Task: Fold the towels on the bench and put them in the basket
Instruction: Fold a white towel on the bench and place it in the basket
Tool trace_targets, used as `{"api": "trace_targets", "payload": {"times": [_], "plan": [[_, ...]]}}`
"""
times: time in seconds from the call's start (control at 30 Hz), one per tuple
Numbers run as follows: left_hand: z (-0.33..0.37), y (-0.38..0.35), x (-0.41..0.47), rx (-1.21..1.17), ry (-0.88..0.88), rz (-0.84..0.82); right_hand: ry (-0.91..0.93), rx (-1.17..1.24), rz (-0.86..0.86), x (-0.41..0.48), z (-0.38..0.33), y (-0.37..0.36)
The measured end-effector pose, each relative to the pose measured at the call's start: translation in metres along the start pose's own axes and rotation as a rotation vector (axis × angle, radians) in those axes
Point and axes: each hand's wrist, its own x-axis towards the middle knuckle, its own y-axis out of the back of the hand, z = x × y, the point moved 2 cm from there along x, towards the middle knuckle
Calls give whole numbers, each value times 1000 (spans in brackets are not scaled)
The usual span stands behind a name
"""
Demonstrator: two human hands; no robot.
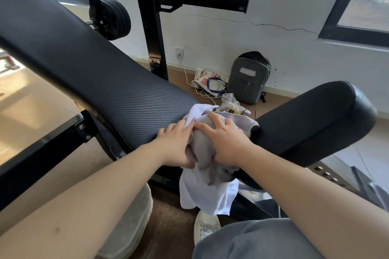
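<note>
Early stage. Grey towel (242,125) and white towel (206,197) lie bunched and unfolded at the worktop's (105,73) near edge, the white one hanging over. Left hand (174,143) presses flat on them; right hand (225,141) grasps the grey towel. No basket in view.

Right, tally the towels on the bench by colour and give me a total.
white towel: 1
grey towel: 1
Total: 2, bunched together at the edge of the bench, the white one hanging partly off it.
</note>
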Motion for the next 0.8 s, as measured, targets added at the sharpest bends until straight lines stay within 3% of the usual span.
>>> {"api": "trace_targets", "payload": {"times": [0.1, 0.2, 0.37, 0.47, 0.57, 0.7, 0.8], "plan": [[4, -15, 1, 167, 44, 84, 8, 43, 34, 0, 5, 2], [1, -22, 10, -39, 75, 156, -9, 115, 58, -4, 11, 1], [-10, -11, -3, -141, 90, 304, -45, 186, 144, -13, 17, 7], [-21, 9, -12, -335, 212, 475, -81, 212, 245, -17, 21, 14], [-40, 38, -22, -558, 458, 667, -134, 167, 295, -18, 25, 16], [-64, 70, -34, -826, 716, 906, -253, 150, 265, -14, 31, 12], [-65, 73, -36, -816, 662, 780, -251, 136, 83, -8, 23, 6]]}}
